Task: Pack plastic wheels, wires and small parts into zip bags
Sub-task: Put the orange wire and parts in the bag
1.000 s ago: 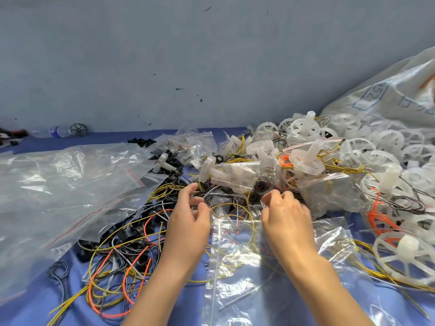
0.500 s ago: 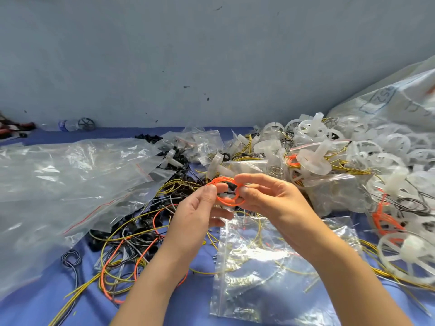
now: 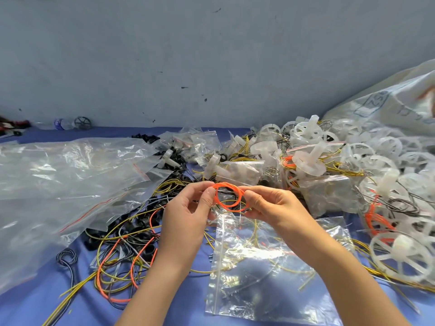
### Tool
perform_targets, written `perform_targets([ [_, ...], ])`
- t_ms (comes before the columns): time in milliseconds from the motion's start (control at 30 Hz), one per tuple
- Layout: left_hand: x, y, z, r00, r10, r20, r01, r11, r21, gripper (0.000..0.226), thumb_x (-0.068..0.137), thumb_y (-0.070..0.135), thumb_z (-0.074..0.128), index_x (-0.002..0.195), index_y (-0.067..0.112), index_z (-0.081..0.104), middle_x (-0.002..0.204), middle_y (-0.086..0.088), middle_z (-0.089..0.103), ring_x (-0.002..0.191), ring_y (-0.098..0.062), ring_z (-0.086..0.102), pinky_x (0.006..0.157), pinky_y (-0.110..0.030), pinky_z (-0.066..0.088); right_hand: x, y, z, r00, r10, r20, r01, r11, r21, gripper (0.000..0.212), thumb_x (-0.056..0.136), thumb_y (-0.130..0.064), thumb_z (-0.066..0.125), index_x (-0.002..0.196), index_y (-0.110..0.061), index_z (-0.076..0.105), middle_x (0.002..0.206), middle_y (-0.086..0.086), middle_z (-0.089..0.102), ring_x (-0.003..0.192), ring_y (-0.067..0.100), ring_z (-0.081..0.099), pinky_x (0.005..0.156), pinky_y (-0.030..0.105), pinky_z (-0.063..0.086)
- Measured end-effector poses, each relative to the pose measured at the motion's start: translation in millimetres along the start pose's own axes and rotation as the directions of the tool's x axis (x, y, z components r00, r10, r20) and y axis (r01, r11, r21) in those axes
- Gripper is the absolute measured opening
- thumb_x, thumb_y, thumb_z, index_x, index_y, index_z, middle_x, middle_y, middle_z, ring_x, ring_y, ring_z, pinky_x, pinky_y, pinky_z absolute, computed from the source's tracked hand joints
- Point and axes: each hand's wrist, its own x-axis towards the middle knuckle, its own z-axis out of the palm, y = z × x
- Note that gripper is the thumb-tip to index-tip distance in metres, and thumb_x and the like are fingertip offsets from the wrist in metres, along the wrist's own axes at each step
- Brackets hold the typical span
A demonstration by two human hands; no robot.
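A small coil of orange wire (image 3: 227,196) is held up between both hands above the blue table. My left hand (image 3: 188,215) pinches its left side with thumb and fingers. My right hand (image 3: 270,208) pinches its right side. Below them lies a clear zip bag (image 3: 270,274) flat on the table, with thin yellow wires inside. White plastic wheels (image 3: 400,257) are heaped at the right. Loose yellow, orange and black wires (image 3: 122,255) tangle at the left.
A pile of large empty clear zip bags (image 3: 66,184) covers the left of the blue table (image 3: 35,302). Small filled zip bags (image 3: 237,170) lie behind the hands. A white sack (image 3: 388,109) leans at the far right. A grey wall rises behind.
Both hands rose from the pile with a coil of orange wire pinched between them. The coil now hangs higher, above the flat zip bag.
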Motion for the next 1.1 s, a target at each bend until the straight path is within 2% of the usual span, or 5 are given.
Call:
perform_targets([
  [167,-2.0,1.8,2.2,0.999,0.037,-0.009,-0.037,0.999,0.033,0.01,0.094,0.025,0.062,0.094,0.027,0.072,0.074,0.009,0.07,0.059,-0.005,0.061,0.055,-0.012,0.045,-2.1,1.6,-3.6,0.998,0.064,-0.021,-0.065,0.998,-0.024,0.017,0.092,-0.025,0.063,0.094,-0.02,0.079,0.078,-0.006,0.071,0.068,0.001,0.055,0.067,0.016,0.05],
  [567,0.7,-3.9,-3.8,0.998,-0.059,-0.027,0.06,0.998,0.031,0.012,0.096,0.025,0.059,0.092,0.021,0.068,0.081,0.005,0.074,0.06,-0.008,0.063,0.053,-0.021,0.051,-3.4,4.3,-13.5,0.991,0.063,-0.121,-0.085,0.98,-0.183,0.013,0.094,-0.025,0.064,0.09,-0.027,0.077,0.09,0.007,0.075,0.085,0.015,0.064,0.093,0.039,0.053],
  [767,1.6,-3.7,-10.3,0.993,-0.117,-0.011,0.116,0.993,-0.009,0.012,0.097,0.023,0.056,0.096,0.017,0.066,0.088,0.005,0.075,0.068,-0.008,0.067,0.056,-0.02,0.054,-2.9,5.8,-7.8,0.997,0.061,-0.057,-0.072,0.972,-0.225,0.017,0.097,-0.023,0.06,0.094,-0.02,0.076,0.076,0.004,0.065,0.075,0.012,0.055,0.075,0.027,0.047],
  [933,3.8,-6.7,-32.1,0.977,-0.206,-0.054,0.204,0.978,-0.043,0.013,0.098,0.02,0.056,0.096,0.011,0.065,0.089,0.003,0.075,0.078,-0.009,0.072,0.058,-0.022,0.057,-3.5,14.8,3.2,0.978,-0.15,-0.143,0.037,0.804,-0.593,0.022,0.1,-0.025,0.052,0.116,-0.024,0.068,0.11,-0.006,0.064,0.097,0.008,0.062,0.087,0.021,0.044],
  [1100,2.4,-12.4,-58.6,0.945,-0.303,-0.124,0.295,0.952,-0.078,0.012,0.098,0.021,0.055,0.095,0.011,0.063,0.087,-0.001,0.076,0.072,-0.016,0.073,0.053,-0.021,0.055,-7.8,25.0,26.8,0.967,-0.243,0.08,0.213,0.592,-0.777,0.036,0.094,-0.003,0.05,0.111,-0.028,0.069,0.115,-0.001,0.055,0.105,0.019,0.053,0.092,0.032,0.042],
])
